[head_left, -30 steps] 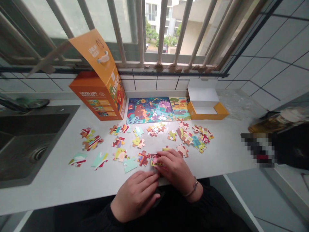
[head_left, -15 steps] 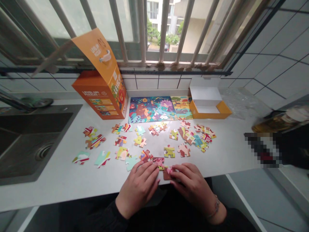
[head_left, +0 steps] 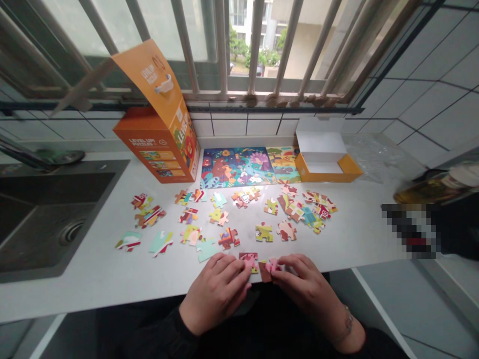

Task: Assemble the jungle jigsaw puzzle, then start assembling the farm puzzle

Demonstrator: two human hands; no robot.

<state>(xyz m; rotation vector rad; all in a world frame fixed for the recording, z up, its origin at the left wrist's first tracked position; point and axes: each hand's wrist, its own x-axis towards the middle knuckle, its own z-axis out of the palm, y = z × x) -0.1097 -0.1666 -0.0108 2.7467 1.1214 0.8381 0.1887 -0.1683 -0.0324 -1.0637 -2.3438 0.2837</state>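
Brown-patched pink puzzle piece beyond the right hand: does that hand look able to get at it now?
Probably yes: the brown-patched piece lies just beyond the right hand, with nothing visible between them. That hand holds another piece, though, and may need to release it first.

A sink (head_left: 116, 167) sits at the frame's left; right of it, on the countertop (head_left: 355, 229), a puzzle box (head_left: 159, 162) stands left of centre, a carton (head_left: 325, 174) right. Jigsaw pieces (head_left: 228, 238) lie before them, mid-frame.

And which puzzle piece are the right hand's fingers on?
The brown and pink piece; the other pink one, to its left, lies at the left hand.
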